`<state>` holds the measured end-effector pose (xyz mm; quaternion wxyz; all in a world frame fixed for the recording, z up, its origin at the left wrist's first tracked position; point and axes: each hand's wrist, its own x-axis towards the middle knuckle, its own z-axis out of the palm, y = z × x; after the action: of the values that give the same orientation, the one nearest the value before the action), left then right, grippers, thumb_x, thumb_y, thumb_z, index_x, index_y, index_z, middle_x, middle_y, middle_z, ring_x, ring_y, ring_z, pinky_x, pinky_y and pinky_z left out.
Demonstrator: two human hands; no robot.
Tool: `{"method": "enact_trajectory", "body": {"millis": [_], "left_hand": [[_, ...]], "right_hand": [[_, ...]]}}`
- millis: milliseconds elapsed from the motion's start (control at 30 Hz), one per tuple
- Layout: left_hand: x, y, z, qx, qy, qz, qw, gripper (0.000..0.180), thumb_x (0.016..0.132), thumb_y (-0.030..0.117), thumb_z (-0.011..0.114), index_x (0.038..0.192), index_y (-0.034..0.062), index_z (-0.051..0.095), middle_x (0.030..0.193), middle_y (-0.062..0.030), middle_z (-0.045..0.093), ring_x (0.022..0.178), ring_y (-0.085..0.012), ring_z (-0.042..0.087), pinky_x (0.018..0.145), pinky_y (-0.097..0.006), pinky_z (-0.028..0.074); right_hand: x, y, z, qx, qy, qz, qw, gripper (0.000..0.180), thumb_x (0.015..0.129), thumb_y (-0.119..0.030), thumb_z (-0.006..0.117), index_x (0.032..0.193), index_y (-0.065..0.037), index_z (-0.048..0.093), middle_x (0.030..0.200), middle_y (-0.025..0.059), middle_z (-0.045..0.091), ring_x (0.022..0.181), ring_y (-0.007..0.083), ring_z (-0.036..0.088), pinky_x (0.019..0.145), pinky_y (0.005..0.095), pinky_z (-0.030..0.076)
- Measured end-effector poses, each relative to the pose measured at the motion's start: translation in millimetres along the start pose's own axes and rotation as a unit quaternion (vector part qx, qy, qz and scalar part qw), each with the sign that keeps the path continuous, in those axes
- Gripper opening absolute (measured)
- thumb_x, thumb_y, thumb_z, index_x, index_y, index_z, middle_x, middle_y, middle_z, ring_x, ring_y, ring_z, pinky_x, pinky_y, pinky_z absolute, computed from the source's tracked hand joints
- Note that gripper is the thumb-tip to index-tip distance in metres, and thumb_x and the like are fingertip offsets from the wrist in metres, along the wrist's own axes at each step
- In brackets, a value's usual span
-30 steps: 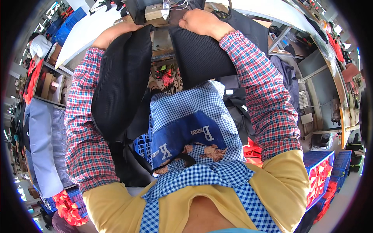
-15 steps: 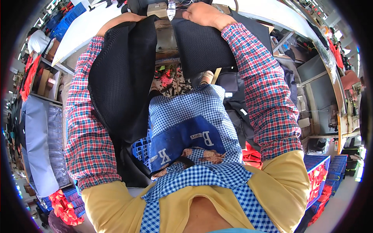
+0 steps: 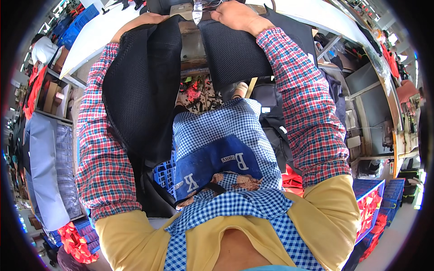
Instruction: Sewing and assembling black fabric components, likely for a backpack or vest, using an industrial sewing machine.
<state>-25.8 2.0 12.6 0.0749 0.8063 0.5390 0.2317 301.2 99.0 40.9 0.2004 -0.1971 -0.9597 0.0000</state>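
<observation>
Two panels of black padded mesh fabric hang over the near edge of a worktable. The larger left panel (image 3: 135, 90) is curved and drapes down beside my left forearm; the right panel (image 3: 235, 52) hangs squarer. At the top edge of the left panel, my left hand (image 3: 143, 20) grips the cloth, fingers partly hidden. My right hand (image 3: 238, 16) is closed at the upper edge of the right panel, fingertips near a shiny clear part (image 3: 197, 11) of what looks like a sewing machine. A beige machine piece (image 3: 181, 9) lies between the hands. Whether the panels join is hidden.
White tabletop (image 3: 97, 40) spreads to both sides. Dark fabric pieces (image 3: 271, 122) lie right of my checked apron (image 3: 217, 122). Blue crates with red strips (image 3: 368, 207) stand at lower right, and red strips (image 3: 77, 241) at lower left. Another person (image 3: 44, 49) is at far left.
The fabric's upper edge and my right hand have shifted slightly up and left. My left hand has moved only a little, and both hands keep their hold.
</observation>
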Motion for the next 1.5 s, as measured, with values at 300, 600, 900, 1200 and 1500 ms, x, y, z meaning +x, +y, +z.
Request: {"method": "enact_trajectory", "body": {"millis": [300,600,900,1200,1500], "left_hand": [[2.9,11.5,-6.9,-0.026,-0.001,-0.013,1.000,0.031,0.099,0.023,0.053,0.118,0.0004,0.061,0.107,-0.0058,0.067,0.093,-0.0125,0.063,0.085,-0.024,0.050],[-62.4,96.0,-26.9,-0.327,0.009,-0.219,0.919,0.036,0.100,0.030,0.054,0.115,-0.0022,0.061,0.104,-0.0031,0.067,0.088,-0.0070,0.063,0.081,-0.022,0.051],[-75.6,148.3,10.1,-0.415,-0.033,-0.247,0.875,0.049,0.093,0.030,0.066,0.129,-0.0021,0.057,0.118,-0.0076,0.063,0.111,-0.0139,0.057,0.100,-0.024,0.041],[-42.1,144.4,14.5,-0.432,-0.033,-0.223,0.873,0.045,0.096,0.027,0.063,0.128,-0.0040,0.057,0.117,-0.0066,0.065,0.107,-0.0110,0.060,0.096,-0.021,0.045],[-20.9,108.1,17.0,-0.480,-0.043,-0.274,0.832,0.038,0.098,0.022,0.059,0.126,-0.0028,0.058,0.116,-0.0051,0.066,0.104,-0.0101,0.061,0.095,-0.019,0.046]], "right_hand": [[2.9,2.8,5.5,-0.024,0.025,0.015,0.999,0.045,0.093,-0.034,0.045,0.086,0.003,0.070,0.093,0.0255,0.068,0.094,0.0399,0.065,0.087,0.0478,0.050],[-70.5,145.4,-54.1,-0.266,-0.013,0.182,0.946,0.036,0.094,-0.033,0.051,0.092,-0.002,0.070,0.096,0.0215,0.069,0.091,0.0370,0.067,0.083,0.0482,0.053],[-152.8,110.3,-88.4,0.064,0.028,0.166,0.984,0.034,0.093,-0.028,0.060,0.116,-0.003,0.062,0.109,0.0101,0.069,0.103,0.0225,0.065,0.092,0.0341,0.049],[-84.2,-48.2,29.2,0.701,-0.050,0.206,0.681,0.052,0.093,-0.041,0.064,0.119,0.003,0.058,0.108,0.0115,0.067,0.093,0.0171,0.067,0.080,0.0281,0.054],[-48.0,-46.8,52.6,0.788,-0.021,0.252,0.561,0.017,0.096,-0.020,0.060,0.098,-0.004,0.061,0.088,0.0034,0.065,0.079,0.0142,0.063,0.073,0.0295,0.054]]}}
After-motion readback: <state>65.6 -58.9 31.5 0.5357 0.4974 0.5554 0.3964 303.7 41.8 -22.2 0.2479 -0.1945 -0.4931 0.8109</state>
